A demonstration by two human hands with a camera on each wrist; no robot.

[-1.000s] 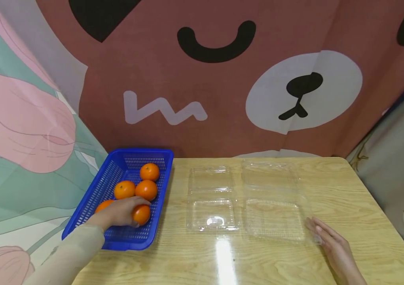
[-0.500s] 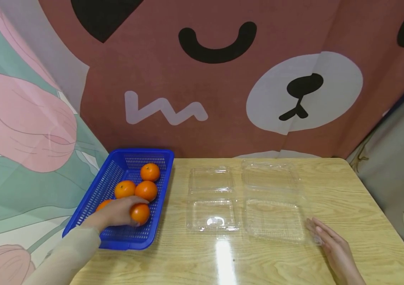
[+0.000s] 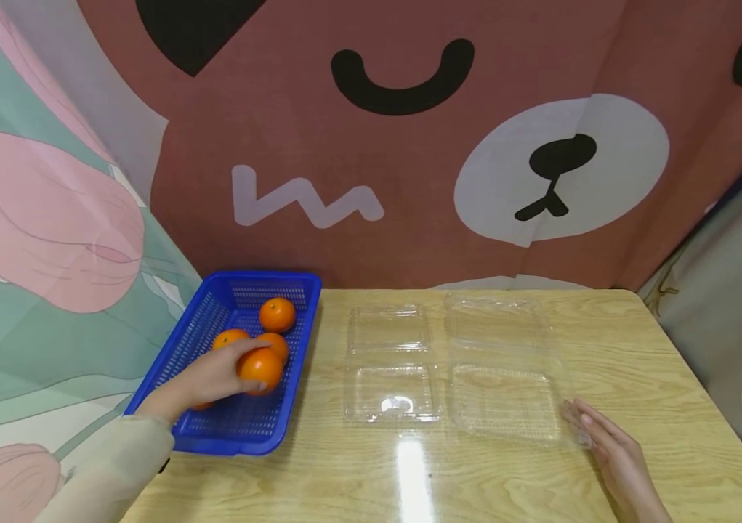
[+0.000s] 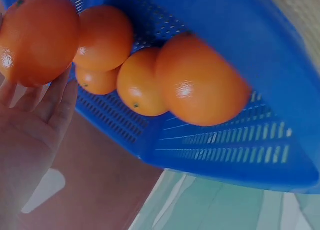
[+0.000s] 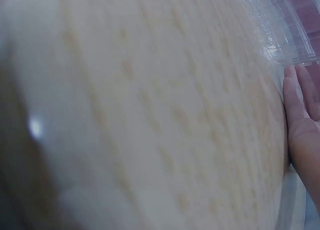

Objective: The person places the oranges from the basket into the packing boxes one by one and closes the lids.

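My left hand [image 3: 215, 376] grips an orange [image 3: 261, 370] by its sides, raised above the floor of the blue plastic basket [image 3: 259, 448]. In the left wrist view the gripped orange [image 4: 40, 37] sits against the fingertips [image 4: 61, 97], with other oranges [image 4: 200, 82] lying in the basket. My right hand [image 3: 618, 454] rests on its edge on the table, its fingers extended and touching the near right corner of a clear plastic clamshell box [image 3: 504, 407]. That box lies opened, lid to the back. The right wrist view has the fingers [image 5: 296, 102] straight at the box's edge.
A second, smaller clear clamshell box [image 3: 392, 396] lies opened between the basket and the larger box. Further oranges [image 3: 277, 315] stay in the basket. A printed cloth [image 3: 410, 160] hangs behind the wooden table [image 3: 475, 483].
My left hand has lifted the orange from among the others and moved it slightly away from me, partly covering the orange behind it. The right hand and both boxes have stayed put.
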